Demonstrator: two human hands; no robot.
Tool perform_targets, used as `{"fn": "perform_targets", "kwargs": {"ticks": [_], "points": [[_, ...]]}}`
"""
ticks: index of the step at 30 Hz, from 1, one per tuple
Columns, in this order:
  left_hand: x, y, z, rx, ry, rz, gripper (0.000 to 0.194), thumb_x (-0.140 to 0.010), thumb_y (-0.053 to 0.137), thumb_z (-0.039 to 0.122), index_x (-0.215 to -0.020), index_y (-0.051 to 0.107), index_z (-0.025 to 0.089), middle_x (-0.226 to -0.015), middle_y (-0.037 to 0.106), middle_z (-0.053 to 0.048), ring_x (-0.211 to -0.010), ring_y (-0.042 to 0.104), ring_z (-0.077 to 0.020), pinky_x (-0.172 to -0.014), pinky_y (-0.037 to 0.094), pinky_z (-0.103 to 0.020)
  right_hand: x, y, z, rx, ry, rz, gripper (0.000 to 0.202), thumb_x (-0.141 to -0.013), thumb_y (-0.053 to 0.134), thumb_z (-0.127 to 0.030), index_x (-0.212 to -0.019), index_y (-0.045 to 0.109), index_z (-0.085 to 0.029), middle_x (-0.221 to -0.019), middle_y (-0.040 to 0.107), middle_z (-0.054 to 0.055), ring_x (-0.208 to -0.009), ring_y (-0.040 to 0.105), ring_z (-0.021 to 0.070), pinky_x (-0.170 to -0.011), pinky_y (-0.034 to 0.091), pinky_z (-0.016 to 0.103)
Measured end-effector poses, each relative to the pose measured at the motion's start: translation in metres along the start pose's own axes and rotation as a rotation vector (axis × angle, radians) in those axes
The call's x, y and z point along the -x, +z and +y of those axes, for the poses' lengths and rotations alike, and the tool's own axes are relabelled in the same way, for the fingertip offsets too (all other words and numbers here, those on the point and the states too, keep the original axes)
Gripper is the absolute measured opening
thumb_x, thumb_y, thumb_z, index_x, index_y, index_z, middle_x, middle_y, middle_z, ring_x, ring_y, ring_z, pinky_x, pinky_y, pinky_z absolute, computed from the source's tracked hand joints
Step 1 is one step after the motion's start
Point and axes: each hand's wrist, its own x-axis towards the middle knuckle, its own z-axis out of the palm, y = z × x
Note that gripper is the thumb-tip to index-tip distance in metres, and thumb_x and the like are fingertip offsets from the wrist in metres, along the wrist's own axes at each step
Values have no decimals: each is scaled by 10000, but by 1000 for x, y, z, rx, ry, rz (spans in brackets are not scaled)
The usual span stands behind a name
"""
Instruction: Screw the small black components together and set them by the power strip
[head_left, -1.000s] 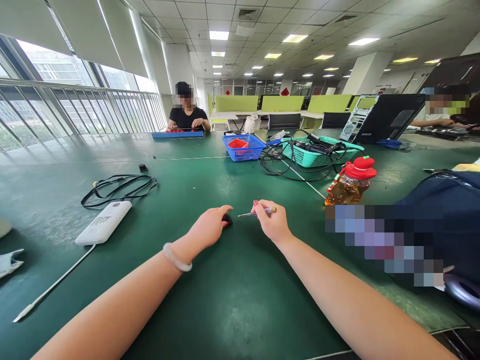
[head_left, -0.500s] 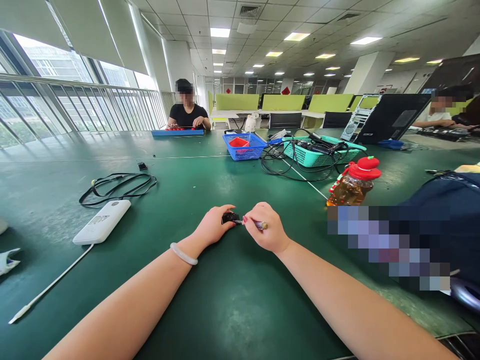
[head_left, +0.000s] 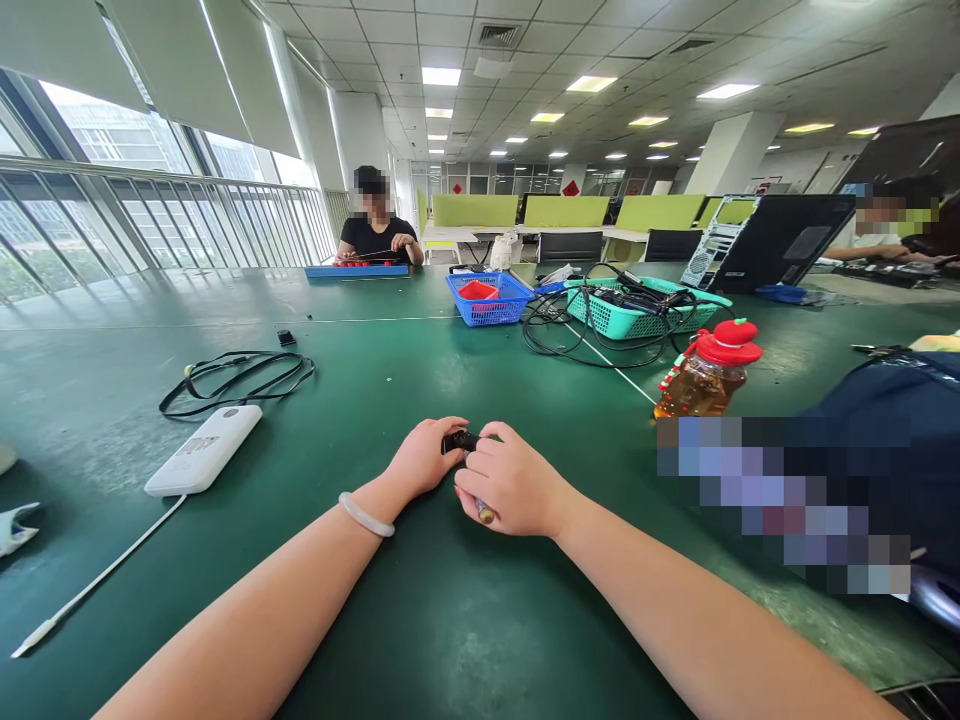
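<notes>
My left hand (head_left: 426,456) is closed on a small black part (head_left: 459,440), pinching it between thumb and fingers just above the green table. Fine detail on this part is too small to make out. Against its right side lies my right hand (head_left: 510,482), with its upper fingers at or touching the part. A slim screwdriver-like tool (head_left: 485,513) is tucked in the right hand; only its yellowish handle end sticks out below the fingers, and the tip is hidden.
A white power bank (head_left: 204,450) with a cable and a black cord (head_left: 240,380) lie left. Ahead are a blue basket (head_left: 491,312) and a teal basket (head_left: 637,322) with tangled cables. A red-capped bottle (head_left: 712,375) stands right. Another person (head_left: 379,235) sits across the table.
The right hand has turned and moved slightly left and down, up against the black part. The tool's handle now points down toward me instead of to the right. The left hand keeps its hold.
</notes>
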Motion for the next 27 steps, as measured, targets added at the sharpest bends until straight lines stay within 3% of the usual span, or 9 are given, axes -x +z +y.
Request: {"fn": "perform_targets", "kwargs": {"ticks": [6, 10, 16, 20, 27], "points": [[1, -1, -1, -6, -5, -13, 360, -761, 576, 210, -1112, 653, 227, -1087, 699, -51, -1059, 586, -244, -948, 463, -378, -4, -3, -4, -32, -21, -190, 60, -750, 574, -215, -713, 619, -201, -728, 618, 20, -719, 476, 167, -890, 299, 376], [1, -1, -2, -6, -29, -18, 372, -761, 576, 221, -1126, 647, 234, -1093, 693, -52, -1059, 582, -239, -948, 462, -376, -3, -1, -3, -27, 15, -231, 64, -765, 583, -237, -737, 620, -193, -759, 626, 29, -738, 488, 168, -863, 298, 365], [1, 0, -3, 0, -54, -9, 369, -765, 582, 255, -1128, 645, 255, -1084, 688, -47, -1054, 584, -238, -940, 465, -374, 0, 3, -1, 4, 96, -119, 237, -874, 505, -288, -687, 612, -188, -689, 610, 20, -687, 485, 152, -805, 299, 349], [0, 0, -1, -3, -51, -11, 360, -772, 591, 289, -1124, 648, 240, -1069, 694, -58, -1026, 593, -242, -926, 471, -376, 1, 2, 2, -20, 132, -49, 315, -890, 520, -347, -632, 602, -188, -598, 576, -2, -615, 460, 130, -769, 299, 329], [1, -2, -1, 8, -62, -15, 369, -760, 604, 289, -1123, 650, 242, -1064, 693, -60, -1010, 602, -243, -918, 475, -377, 3, 6, 6, -19, 124, 91, 347, -914, 483, -307, -606, 585, -183, -544, 537, -16, -577, 428, 116, -732, 308, 308]]}}
